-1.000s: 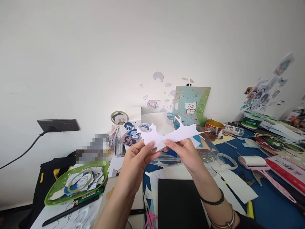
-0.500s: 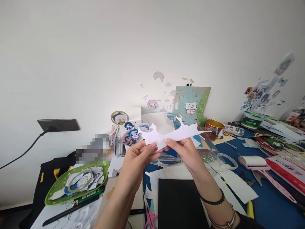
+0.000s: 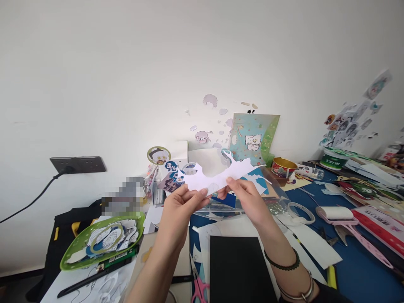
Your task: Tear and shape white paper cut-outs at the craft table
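Observation:
A jagged white paper cutout (image 3: pixel 217 176), with pointed spikes along its top and right side, is held up above the desk. My left hand (image 3: pixel 186 202) pinches its lower edge between thumb and fingers, left of the middle. Further right, my right hand (image 3: pixel 246 195) grips the same edge with its thumb on top. A small greyish patch shows on the paper between the two thumbs. Below the hands lies a black square board (image 3: pixel 241 269), with pink-handled scissors (image 3: pixel 198 288) to its left.
A green tray (image 3: pixel 102 242) full of cutouts stands at the left. On the right lie a pink lint roller (image 3: pixel 353 227), a roll of clear tape (image 3: pixel 301 213) and a gold-rimmed tin (image 3: pixel 284 167). A teal illustrated board (image 3: pixel 254 139) leans against the wall.
The paper cutout has shifted slightly left and tilted. My right hand's thumb has slid right along its edge, so the two hands are further apart.

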Demonstrator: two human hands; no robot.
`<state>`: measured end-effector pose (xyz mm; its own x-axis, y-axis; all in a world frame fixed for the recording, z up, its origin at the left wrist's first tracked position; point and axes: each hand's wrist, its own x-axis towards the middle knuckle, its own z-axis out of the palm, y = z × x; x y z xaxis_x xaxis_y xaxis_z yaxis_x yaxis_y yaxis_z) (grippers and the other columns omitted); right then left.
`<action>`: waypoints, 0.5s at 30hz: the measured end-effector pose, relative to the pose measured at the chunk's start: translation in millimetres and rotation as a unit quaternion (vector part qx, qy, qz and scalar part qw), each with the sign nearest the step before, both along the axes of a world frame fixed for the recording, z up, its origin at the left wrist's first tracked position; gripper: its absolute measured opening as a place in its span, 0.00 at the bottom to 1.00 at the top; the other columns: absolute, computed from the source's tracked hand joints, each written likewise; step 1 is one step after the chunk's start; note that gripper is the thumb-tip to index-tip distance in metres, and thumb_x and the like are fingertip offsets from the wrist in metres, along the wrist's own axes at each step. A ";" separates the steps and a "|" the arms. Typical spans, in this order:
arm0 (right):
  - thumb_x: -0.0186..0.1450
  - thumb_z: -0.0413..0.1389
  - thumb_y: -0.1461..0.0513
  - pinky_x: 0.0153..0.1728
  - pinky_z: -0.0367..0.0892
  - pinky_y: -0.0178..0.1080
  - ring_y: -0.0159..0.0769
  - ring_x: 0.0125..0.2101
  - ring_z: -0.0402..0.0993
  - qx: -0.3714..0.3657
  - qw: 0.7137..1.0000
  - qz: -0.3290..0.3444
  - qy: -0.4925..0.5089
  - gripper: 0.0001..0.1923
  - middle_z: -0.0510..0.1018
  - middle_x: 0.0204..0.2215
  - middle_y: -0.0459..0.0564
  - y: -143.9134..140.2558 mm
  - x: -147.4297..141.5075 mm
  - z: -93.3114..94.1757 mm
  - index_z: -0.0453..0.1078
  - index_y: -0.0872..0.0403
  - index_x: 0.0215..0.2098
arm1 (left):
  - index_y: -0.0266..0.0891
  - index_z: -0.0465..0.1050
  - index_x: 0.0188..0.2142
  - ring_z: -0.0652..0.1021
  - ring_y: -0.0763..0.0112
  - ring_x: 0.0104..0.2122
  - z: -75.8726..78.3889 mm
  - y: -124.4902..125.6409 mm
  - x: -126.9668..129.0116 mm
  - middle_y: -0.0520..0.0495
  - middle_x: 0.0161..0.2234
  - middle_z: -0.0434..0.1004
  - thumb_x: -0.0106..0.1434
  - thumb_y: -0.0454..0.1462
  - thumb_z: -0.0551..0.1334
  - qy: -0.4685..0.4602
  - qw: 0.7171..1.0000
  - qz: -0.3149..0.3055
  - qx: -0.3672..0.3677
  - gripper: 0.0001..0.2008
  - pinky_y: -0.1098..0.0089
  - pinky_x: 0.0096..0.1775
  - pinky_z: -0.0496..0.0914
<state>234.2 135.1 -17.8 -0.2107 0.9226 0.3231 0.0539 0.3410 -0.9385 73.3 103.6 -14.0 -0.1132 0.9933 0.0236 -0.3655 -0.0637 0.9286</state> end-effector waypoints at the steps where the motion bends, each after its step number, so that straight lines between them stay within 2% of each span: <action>1: 0.65 0.50 0.47 0.39 0.68 0.39 0.36 0.30 0.75 0.001 1.000 -0.004 0.001 0.23 0.79 0.25 0.50 2.1 2.1 -0.2 0.76 0.54 0.26 | 0.35 0.77 0.33 0.80 0.70 0.31 -0.5 1.0 -1.1 0.47 0.31 0.82 0.44 0.38 0.74 -0.001 1.000 0.002 -0.001 0.16 0.73 0.38 0.75; 6: 0.65 0.49 0.47 0.37 0.68 0.39 0.35 0.29 0.74 -0.006 1.000 -0.007 -0.026 0.23 0.78 0.24 0.49 2.2 11.4 4.5 0.75 0.54 0.26 | 0.34 0.75 0.31 0.80 0.70 0.31 0.0 2.7 -4.9 0.46 0.29 0.81 0.44 0.37 0.74 0.005 1.000 0.012 -0.005 0.15 0.72 0.38 0.75; 9: 0.64 0.52 0.50 0.31 0.67 0.38 0.36 0.29 0.74 0.012 0.987 0.052 -0.155 0.18 0.78 0.24 0.48 -8.0 12.6 10.7 0.75 0.51 0.25 | 0.34 0.73 0.28 0.80 0.70 0.30 1.4 1.6 -4.9 0.48 0.26 0.79 0.44 0.37 0.74 0.007 1.000 0.024 -0.001 0.15 0.71 0.38 0.75; 11: 0.63 0.55 0.54 0.26 0.64 0.36 0.36 0.28 0.73 0.061 0.972 0.062 -0.218 0.12 0.79 0.25 0.47 -16.6 10.6 14.3 0.76 0.49 0.26 | 0.35 0.72 0.27 0.79 0.70 0.29 2.1 0.8 -4.3 0.50 0.24 0.78 0.43 0.37 0.74 0.009 1.000 0.028 0.000 0.14 0.70 0.38 0.75; 15: 0.63 0.56 0.59 0.26 0.62 0.36 0.32 0.24 0.68 0.196 0.958 -0.055 -0.202 0.06 0.74 0.24 0.45 -27.5 1.5 17.1 0.73 0.49 0.29 | 0.36 0.69 0.25 0.78 0.72 0.27 1.5 0.7 -2.4 0.52 0.23 0.77 0.43 0.36 0.73 0.013 1.000 0.023 0.010 0.14 0.70 0.37 0.75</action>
<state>235.7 107.6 -0.7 -0.2991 0.7714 0.5618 0.4419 0.6337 -0.6349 70.9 104.3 -12.5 -0.1577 0.9864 0.0472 -0.3381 -0.0989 0.9359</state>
